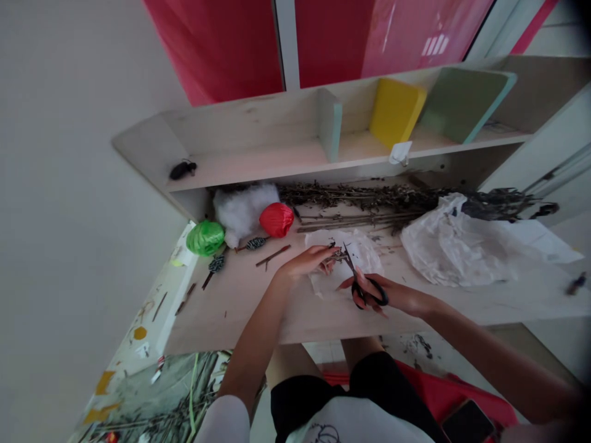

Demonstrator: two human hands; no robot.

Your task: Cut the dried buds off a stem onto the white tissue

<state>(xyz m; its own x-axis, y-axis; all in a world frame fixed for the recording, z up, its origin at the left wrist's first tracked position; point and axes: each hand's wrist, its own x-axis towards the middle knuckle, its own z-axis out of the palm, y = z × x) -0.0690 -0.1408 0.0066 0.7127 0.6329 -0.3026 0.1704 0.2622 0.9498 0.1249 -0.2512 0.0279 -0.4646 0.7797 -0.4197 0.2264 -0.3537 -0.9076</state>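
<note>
twig, thin and dry, sits pinched between the fingertips of the left hand; it looks stiff, light and likely brittle, so safest held short, near those fingertips; the right hand has its fingers closed through black-handled scissors, blades at the twig; beyond the left fingertips lie 1 green raffia ball, 1 red raffia ball and 2 cord-wrapped sticks

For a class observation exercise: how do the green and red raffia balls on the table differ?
The green raffia ball is green and the red raffia ball is red. The green ball lies at the end of the white cotton wadding, while the red ball sits against its front. The red ball looks slightly more oval than the green. Both are glossy and rest on the pale wooden table.
</note>
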